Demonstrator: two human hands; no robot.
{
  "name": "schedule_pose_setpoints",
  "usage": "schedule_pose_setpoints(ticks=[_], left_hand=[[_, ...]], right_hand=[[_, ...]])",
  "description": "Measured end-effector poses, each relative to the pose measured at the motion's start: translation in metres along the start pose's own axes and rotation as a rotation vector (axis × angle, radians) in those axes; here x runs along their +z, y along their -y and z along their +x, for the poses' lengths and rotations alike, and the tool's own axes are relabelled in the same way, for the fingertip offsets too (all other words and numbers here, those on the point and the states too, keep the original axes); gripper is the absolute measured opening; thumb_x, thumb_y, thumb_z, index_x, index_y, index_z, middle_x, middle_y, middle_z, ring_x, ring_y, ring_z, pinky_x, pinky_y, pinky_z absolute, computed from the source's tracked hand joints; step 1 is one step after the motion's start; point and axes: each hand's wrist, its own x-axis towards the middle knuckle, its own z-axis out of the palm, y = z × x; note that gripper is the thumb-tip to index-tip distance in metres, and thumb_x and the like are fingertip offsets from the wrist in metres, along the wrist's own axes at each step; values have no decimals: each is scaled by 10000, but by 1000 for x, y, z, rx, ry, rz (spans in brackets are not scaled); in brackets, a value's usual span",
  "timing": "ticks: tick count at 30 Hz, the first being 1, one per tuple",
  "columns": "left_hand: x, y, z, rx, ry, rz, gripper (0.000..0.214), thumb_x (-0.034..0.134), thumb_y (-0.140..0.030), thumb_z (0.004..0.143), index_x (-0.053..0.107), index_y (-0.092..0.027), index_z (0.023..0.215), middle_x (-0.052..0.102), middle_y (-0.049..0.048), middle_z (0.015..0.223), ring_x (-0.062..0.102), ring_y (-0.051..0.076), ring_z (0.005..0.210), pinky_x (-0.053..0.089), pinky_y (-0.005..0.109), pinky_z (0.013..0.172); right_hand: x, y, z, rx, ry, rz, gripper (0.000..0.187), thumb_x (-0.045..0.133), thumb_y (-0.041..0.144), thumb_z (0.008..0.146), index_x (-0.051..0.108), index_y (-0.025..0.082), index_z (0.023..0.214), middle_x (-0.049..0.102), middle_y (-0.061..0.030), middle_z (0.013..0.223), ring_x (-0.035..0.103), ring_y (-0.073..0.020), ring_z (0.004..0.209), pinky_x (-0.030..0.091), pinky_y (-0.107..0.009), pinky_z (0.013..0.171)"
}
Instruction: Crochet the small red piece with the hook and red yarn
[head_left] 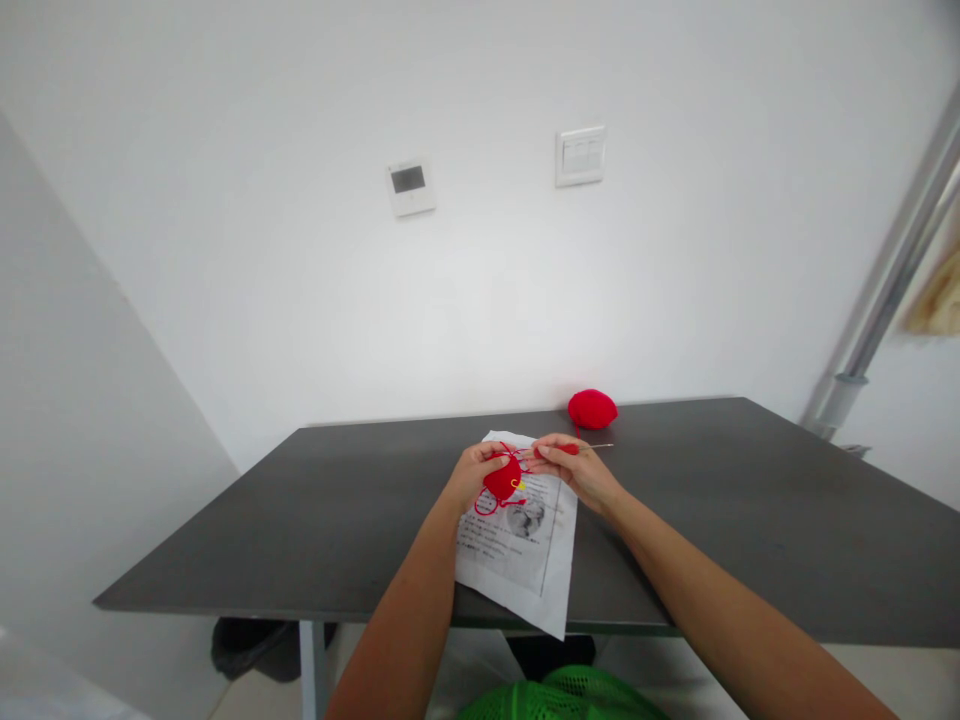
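My left hand [472, 474] is closed on a small red crochet piece [500, 483], held above a printed sheet of paper [553, 590]. A yellow stitch marker [518, 485] is attached to the piece, and a loose loop of red yarn [486, 506] hangs below it. Just to the right, my right hand [576, 468] grips a crochet hook [570, 449] by its red handle, the metal shaft pointing right. Strands of red yarn run between the two hands. Fingers partly cover both the piece and the handle.
A ball of red yarn [592, 409] rests at the back of the dark table [360, 520], by the white wall. Under the table on the left is a black-lined bin [259, 645]. A grey pipe [896, 290] runs along the right wall.
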Motion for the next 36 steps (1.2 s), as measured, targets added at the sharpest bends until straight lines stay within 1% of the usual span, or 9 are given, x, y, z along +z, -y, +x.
schedule_pose_setpoints(ticks=[5,10,13,17,20,24,29,33,36], left_hand=[[1,-1,-1,-24,30,-56,290,769,-272,530,623,-113,724,625,31,649,572,129,593,436,272,637],[2,-2,-3,-103,87,-72,303,777,-265,528,622,-107,734,636,42,656,572,127,583,428,263,618],[3,-2,-4,-114,86,-70,309,777,-268,532,632,-106,752,639,45,669,575,129,594,426,264,628],[6,-2,-4,-78,110,-86,389,771,-241,540,652,-119,890,663,65,785,596,144,676,425,274,683],[7,-2,-4,-65,120,-93,529,770,-215,533,628,-138,1038,668,72,860,604,160,752,420,278,721],[7,-1,-3,-34,90,-75,676,760,-208,538,548,-160,1178,659,32,804,591,133,702,419,258,692],[5,3,0,24,32,13,705,741,-223,560,508,-150,1221,615,-14,697,566,110,645,427,247,669],[10,6,3,116,-35,92,684,737,-244,567,524,-139,1208,639,10,732,578,138,706,441,263,711],[15,8,4,138,-77,37,689,735,-237,573,513,-152,1220,667,44,833,591,160,772,444,280,751]], right_hand=[[2,-5,-1,-115,-9,-71,237,735,351,637,657,173,772,698,-26,708,666,-173,661,541,-339,718],[4,-8,-3,-255,19,-292,208,679,374,700,681,182,779,689,-38,734,654,-177,667,539,-331,681],[3,-7,-3,-360,43,-459,221,636,397,737,692,193,796,690,-52,799,647,-185,707,530,-339,691],[0,-5,-4,-486,90,-649,204,596,386,779,693,208,803,695,-60,858,635,-206,843,492,-364,808],[-2,-6,-3,-512,112,-698,199,566,374,804,682,214,819,695,-61,887,635,-204,859,488,-365,820],[-3,-10,-3,-520,109,-816,195,525,334,834,653,216,922,678,-63,954,619,-201,914,473,-357,844],[-1,-17,-5,-562,116,-983,184,447,270,873,580,212,986,640,-71,999,586,-195,954,457,-364,860],[5,-24,-4,-628,102,-1096,179,395,220,888,530,200,1004,612,-84,985,561,-200,939,454,-383,855],[10,-30,-3,-747,87,-1146,191,376,215,894,496,188,1040,577,-105,1024,529,-216,978,446,-406,871]])
